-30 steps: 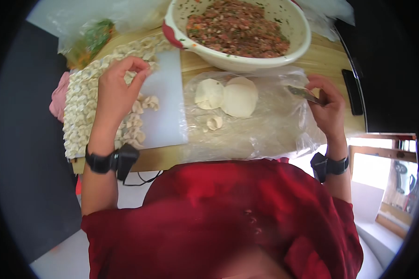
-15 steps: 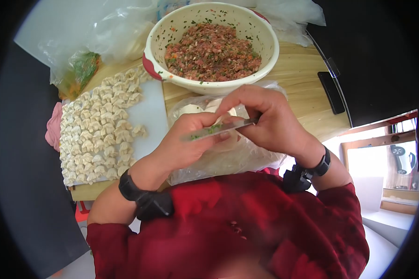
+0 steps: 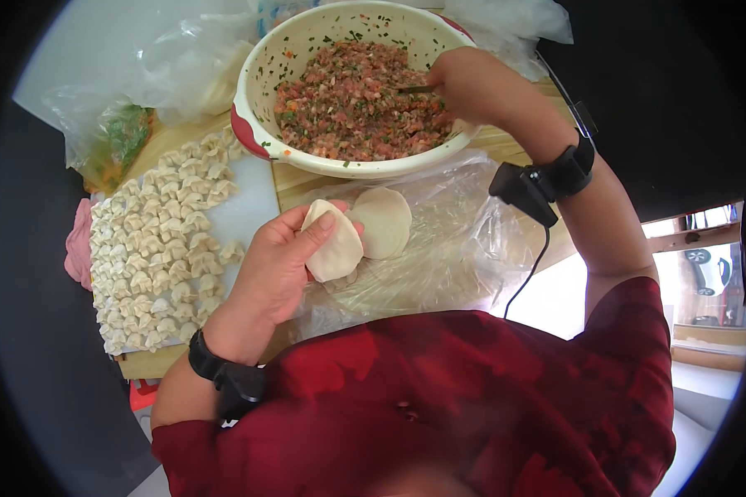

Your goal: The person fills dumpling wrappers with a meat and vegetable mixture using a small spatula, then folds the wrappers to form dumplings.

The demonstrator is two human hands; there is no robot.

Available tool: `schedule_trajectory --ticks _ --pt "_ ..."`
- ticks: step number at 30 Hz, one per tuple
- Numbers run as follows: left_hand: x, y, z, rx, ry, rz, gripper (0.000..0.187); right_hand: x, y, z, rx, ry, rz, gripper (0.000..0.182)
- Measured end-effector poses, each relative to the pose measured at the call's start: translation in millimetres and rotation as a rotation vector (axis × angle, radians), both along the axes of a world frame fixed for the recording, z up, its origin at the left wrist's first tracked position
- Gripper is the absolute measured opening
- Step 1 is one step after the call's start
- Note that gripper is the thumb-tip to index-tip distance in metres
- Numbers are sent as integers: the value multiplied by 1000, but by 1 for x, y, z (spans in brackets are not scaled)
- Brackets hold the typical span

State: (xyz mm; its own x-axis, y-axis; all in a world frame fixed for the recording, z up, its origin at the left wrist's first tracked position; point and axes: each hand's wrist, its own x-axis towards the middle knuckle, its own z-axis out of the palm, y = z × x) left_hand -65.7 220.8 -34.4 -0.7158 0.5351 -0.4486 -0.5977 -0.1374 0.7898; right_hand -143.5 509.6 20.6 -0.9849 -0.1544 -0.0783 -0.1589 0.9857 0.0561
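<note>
My left hand [image 3: 278, 261] pinches a round white dumpling wrapper [image 3: 334, 242] between thumb and fingers, its face tilted up. Beside it, a few more pale wrappers [image 3: 383, 224] lie on clear plastic. Over the right side of a large cream bowl [image 3: 352, 170], my right hand [image 3: 470, 87] is closed on a thin flat metal utensil [image 3: 416, 89]. The utensil's far end is in the minced meat filling [image 3: 348, 108], which is flecked with green and orange. My fingers hide much of its handle.
Rows of folded dumplings [image 3: 153, 248] cover most of a white board [image 3: 259, 186] on the left. Plastic bags [image 3: 195, 58] stand behind them, and a plastic sheet [image 3: 456, 240] lies before the bowl. A black cable [image 3: 532, 273] hangs from my right wristband.
My right hand has moved away from the left, up and right into the bowl with the utensil. My left hand has shifted slightly left and now shows the wrapper.
</note>
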Motion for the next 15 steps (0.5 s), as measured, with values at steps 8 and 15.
schedule_trajectory --ticks 8,15 --pt "-6 -6 -1 51 -25 51 33 16 -34 9 114 -226 129 19" --pt "-5 -7 -1 44 -39 97 33 27 -20 18 -226 20 198 19"
